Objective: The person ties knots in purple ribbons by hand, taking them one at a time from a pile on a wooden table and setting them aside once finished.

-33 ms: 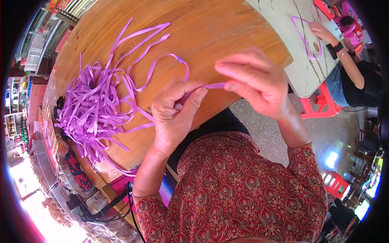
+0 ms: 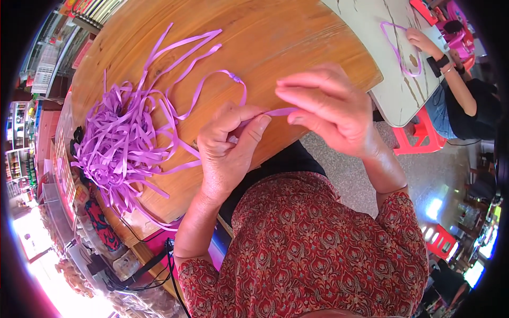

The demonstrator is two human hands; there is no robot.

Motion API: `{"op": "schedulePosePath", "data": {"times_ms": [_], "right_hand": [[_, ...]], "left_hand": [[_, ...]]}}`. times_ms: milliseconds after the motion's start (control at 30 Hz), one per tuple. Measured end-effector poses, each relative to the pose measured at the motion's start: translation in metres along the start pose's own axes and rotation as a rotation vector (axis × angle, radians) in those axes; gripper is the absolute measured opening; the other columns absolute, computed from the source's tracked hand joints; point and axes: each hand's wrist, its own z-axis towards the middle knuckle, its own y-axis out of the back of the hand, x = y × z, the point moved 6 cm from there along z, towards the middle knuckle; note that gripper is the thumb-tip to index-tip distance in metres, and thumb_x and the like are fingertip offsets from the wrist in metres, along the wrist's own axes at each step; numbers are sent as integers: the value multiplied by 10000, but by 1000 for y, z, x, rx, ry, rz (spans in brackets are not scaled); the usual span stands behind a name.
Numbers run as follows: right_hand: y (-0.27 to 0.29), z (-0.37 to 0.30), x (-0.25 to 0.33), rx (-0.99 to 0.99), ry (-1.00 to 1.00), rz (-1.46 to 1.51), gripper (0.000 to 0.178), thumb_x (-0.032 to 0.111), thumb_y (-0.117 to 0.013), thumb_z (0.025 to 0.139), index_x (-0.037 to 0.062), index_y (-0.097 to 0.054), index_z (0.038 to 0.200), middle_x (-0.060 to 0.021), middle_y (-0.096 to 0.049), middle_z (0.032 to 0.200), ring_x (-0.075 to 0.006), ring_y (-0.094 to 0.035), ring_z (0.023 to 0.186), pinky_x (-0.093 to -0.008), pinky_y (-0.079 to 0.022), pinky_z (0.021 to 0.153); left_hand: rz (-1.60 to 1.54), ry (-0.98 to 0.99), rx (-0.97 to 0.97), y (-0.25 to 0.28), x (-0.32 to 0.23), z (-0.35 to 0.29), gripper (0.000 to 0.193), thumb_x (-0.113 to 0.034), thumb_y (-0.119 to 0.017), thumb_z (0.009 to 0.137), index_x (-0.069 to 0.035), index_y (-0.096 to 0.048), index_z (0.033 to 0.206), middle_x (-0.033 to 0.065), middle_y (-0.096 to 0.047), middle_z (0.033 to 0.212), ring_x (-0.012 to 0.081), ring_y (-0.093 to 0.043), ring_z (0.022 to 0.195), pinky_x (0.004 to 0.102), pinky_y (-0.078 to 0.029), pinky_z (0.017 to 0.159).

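A flat purple ribbon [image 2: 280, 112] bridges the gap between the person's hands, above the near edge of the worktop [image 2: 275, 47]. The left hand [image 2: 228, 140] pinches it between thumb and forefinger, hiding part of it; the right hand [image 2: 336, 108] is loosely spread, fingers apart from the thumb, whose tip the ribbon meets. The worktop is wood, warm brown with visible grain. Just beyond the left hand, a strand with a small purple lump [image 2: 235, 77] curves across it. Left of that hand lies a tangled heap [image 2: 122, 138] of smooth, narrow purple strips, some loose ends straying away from the hands and others toward the left forearm. Nearer the body, below the heap, black cables [image 2: 170, 265] hang by the worktop's edge. Beyond the right hand stands a white, dark-veined table [image 2: 366, 26], where a co-worker's hand [image 2: 419, 40] touches a purple loop [image 2: 386, 37]. Beneath are a red stool [image 2: 419, 137] and speckled grey floor [image 2: 339, 153]; crowded shelves [image 2: 18, 169] stand far left.
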Motion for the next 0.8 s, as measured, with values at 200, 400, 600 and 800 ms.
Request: {"op": "schedulePosePath", "data": {"times_ms": [200, 400, 600, 800], "right_hand": [[-18, -11, -5, 102, -29, -41, 306, 96, -725, 698, 82, -677, 1000, -39, -631, 832, -202, -578, 704, -298, -441, 595], [-16, -12, -11, 94, -73, -9, 282, 69, -722, 701, 63, -675, 979, -51, -628, 806, -197, -573, 680, -297, -441, 592], [-15, -3, -8, -67, -108, 62, 296, 62, -727, 693, 39, -676, 984, -64, -626, 798, -196, -576, 680, -295, -452, 601], [-24, -10, -11, 26, -73, 24, 280, 66, -741, 671, 47, -684, 944, -55, -625, 796, -191, -576, 679, -291, -451, 582]], "left_hand": [[62, -14, -8, 3, -13, 1, 108, 1, -684, 782, -42, -681, 881, -36, -445, 640, 41, -352, 555, 204, -259, 484], [114, -50, -49, 9, -11, 3, 107, -1, -687, 778, -48, -683, 874, -38, -423, 620, 38, -340, 539, 203, -250, 476], [185, -87, -59, 4, -17, 5, 107, -6, -701, 764, -46, -679, 861, -25, -424, 617, 37, -355, 516, 197, -264, 456], [210, -118, -34, 4, -22, 6, 111, 1, -697, 763, -36, -677, 866, 0, -496, 642, 56, -427, 522, 203, -333, 459]]}}
